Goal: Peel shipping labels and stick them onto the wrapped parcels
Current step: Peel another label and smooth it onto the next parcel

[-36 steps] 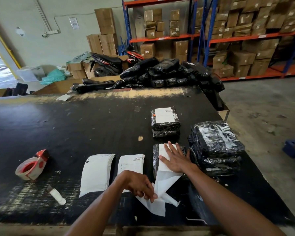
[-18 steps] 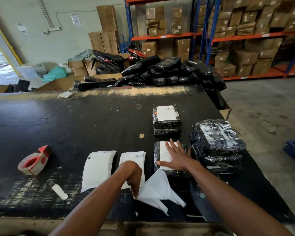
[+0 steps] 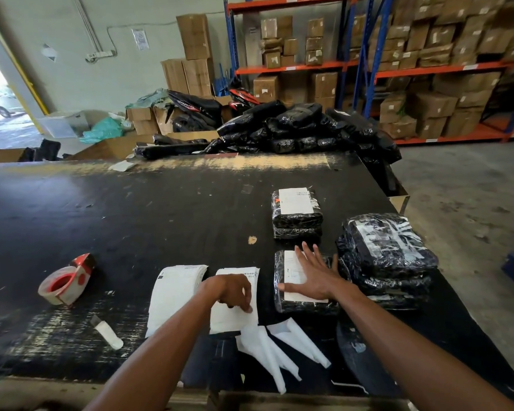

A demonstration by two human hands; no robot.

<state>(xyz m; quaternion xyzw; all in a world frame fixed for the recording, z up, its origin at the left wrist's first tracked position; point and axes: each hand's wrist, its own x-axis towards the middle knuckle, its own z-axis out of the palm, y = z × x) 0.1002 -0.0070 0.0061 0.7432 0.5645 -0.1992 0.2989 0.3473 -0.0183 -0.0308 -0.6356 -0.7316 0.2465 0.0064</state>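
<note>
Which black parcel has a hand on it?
The small parcel nearest the person: the right hand lies flat on its white label. The labelled parcel behind and the taller stack beside it have no hand on them.

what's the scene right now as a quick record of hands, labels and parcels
right hand: flat, pressing a label onto the near parcel
left hand: fingers curled onto the label stack, pinch unclear
labelled parcel: farther back, atop another
backing paper: loose on the table, near edge
tape dispenser: far left, untouched
</note>
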